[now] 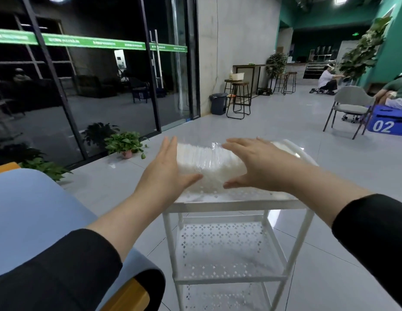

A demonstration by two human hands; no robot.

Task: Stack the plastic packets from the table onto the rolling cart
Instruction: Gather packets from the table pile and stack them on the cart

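Packets (209, 169) in clear wrap are sitting on the top shelf of the white rolling cart (238, 204), and I am pressing my left hand (166, 169) and right hand (256, 167) flat against their two ends, fingers (171, 144) straight and held together. I am judging that the slick film could slip, or the cart roll, if I am pushing unevenly. Their long axis is running left to right across the shelf, beside the blue tabletop (34, 212).

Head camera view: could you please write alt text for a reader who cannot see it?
Two hands, left and right, with straight fingers press the sides of a clear plastic packet on the top shelf of a white cart. A blue table stands to the left.
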